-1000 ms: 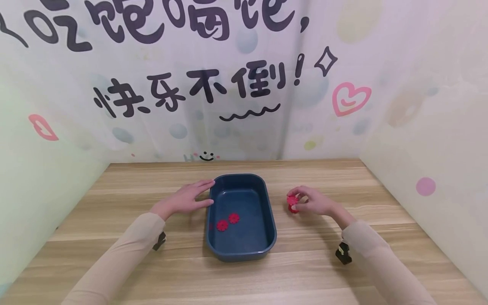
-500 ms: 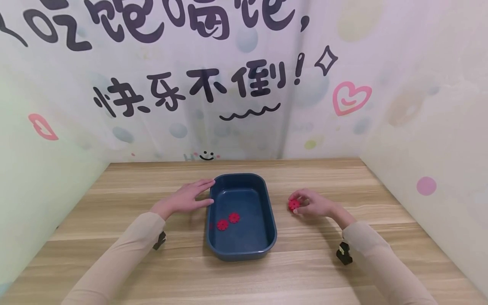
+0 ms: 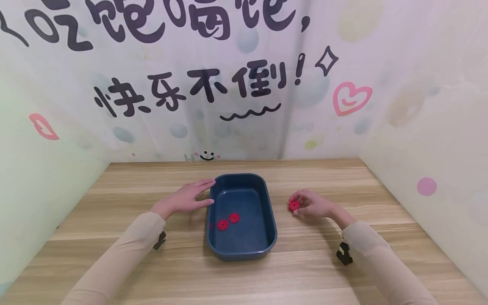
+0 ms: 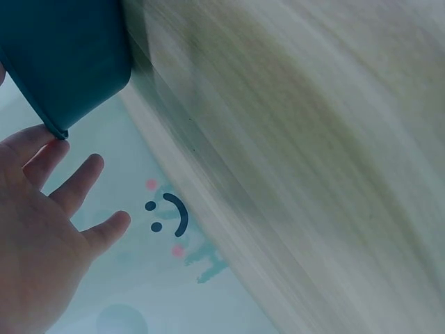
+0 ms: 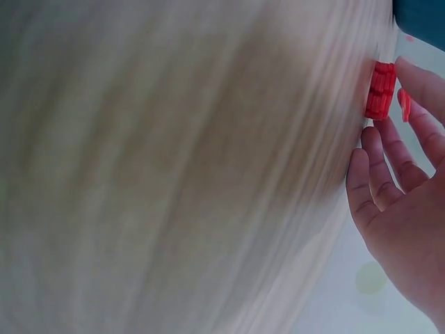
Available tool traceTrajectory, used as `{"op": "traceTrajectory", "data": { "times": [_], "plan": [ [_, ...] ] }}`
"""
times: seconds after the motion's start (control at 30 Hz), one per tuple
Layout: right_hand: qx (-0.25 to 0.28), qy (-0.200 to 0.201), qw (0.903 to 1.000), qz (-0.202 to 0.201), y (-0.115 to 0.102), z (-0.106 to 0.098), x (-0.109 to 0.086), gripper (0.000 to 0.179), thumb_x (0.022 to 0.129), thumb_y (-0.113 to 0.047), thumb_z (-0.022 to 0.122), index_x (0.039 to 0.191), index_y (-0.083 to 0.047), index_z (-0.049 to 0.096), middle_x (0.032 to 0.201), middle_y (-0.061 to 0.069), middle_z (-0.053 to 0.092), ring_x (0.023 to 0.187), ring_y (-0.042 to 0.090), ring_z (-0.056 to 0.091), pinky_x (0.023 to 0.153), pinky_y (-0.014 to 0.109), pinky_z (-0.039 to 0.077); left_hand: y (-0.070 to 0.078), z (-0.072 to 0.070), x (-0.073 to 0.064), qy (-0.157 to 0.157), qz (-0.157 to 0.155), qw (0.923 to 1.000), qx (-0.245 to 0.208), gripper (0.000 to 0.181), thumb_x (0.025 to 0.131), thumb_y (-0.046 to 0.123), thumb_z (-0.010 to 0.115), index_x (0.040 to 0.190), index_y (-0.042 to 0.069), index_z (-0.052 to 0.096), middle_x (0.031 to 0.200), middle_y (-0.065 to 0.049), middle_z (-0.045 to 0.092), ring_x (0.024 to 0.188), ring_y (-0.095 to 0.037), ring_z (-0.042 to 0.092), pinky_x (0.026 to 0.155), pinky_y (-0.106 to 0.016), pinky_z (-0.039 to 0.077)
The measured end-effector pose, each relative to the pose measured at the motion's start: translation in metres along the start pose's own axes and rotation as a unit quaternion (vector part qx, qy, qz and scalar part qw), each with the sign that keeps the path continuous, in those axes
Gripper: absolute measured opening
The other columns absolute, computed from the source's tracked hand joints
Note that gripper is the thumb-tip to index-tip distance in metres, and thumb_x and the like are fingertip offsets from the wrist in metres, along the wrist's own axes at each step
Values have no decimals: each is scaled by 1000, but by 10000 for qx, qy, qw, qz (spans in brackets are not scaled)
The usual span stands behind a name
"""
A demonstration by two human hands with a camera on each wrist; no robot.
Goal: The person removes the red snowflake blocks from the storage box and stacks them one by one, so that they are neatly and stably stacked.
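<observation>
My right hand (image 3: 314,204) pinches a red notched disc (image 5: 405,104), like a snowflake building piece, between thumb and finger. It hovers just above a short stack of similar red discs (image 5: 380,92) on the table, to the right of the blue tray. From the head view the held disc (image 3: 294,206) hides most of that stack. The deep blue tray (image 3: 244,255) has two more red discs lying flat inside, a nearer one (image 3: 223,225) and a farther one (image 3: 234,217). My left hand (image 3: 186,197) rests its straight fingertips on the tray's left rim.
The tray stands on a wood-grain table (image 3: 244,284). A white printed sheet (image 3: 160,135) closes off the back, with pale walls at both sides. Small black devices are strapped under the left wrist (image 3: 159,241) and the right wrist (image 3: 344,253).
Over the last second my right hand came down slightly, bringing the pinched red disc over the stack. Since half a second ago it barely moves. The left hand and tray stay put.
</observation>
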State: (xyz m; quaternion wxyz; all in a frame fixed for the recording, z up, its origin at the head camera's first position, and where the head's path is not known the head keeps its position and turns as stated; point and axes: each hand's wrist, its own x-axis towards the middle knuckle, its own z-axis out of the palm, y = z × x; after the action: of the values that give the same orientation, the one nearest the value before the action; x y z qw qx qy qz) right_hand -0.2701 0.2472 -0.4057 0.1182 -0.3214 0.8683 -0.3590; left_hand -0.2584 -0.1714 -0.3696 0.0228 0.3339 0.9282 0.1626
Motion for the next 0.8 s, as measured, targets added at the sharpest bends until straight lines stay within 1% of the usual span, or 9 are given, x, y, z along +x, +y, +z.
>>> {"op": "traceTrajectory", "data": {
  "times": [0.33, 0.53, 0.73, 0.8],
  "plan": [
    [5, -22, 10000, 29, 1, 0, 2, 30, 77, -8, 68, 103, 0, 56, 96, 8, 52, 87, 24, 50, 77, 37, 44, 1, -1, 0, -2, -14, 10000, 6, 68, 87, 49, 46, 137, 5, 32, 139, -13, 29, 125, -31, 26, 96, -53, 21],
    [91, -38, 9999, 58, 0, 0, 1, 32, 76, -5, 68, 104, 3, 55, 97, 9, 53, 88, 24, 52, 76, 34, 45, 1, 0, 0, -2, -15, 10000, -19, 68, 87, 49, 46, 137, 5, 31, 139, -13, 29, 125, -31, 26, 95, -54, 20],
    [78, -7, 9999, 65, 1, 1, 2, 36, 75, -8, 69, 105, 4, 54, 98, 11, 53, 88, 26, 52, 76, 36, 45, 1, 0, 0, 3, -3, 10000, -22, 67, 87, 48, 46, 137, 5, 31, 139, -13, 29, 125, -30, 26, 95, -54, 21],
    [5, -5, 10000, 42, 1, 2, 2, 36, 75, -10, 70, 105, 3, 55, 97, 9, 54, 87, 24, 52, 76, 35, 45, 1, 0, 0, 5, -3, 10000, -11, 67, 87, 48, 46, 137, 5, 31, 139, -13, 29, 125, -30, 26, 95, -54, 21]
  ]
}}
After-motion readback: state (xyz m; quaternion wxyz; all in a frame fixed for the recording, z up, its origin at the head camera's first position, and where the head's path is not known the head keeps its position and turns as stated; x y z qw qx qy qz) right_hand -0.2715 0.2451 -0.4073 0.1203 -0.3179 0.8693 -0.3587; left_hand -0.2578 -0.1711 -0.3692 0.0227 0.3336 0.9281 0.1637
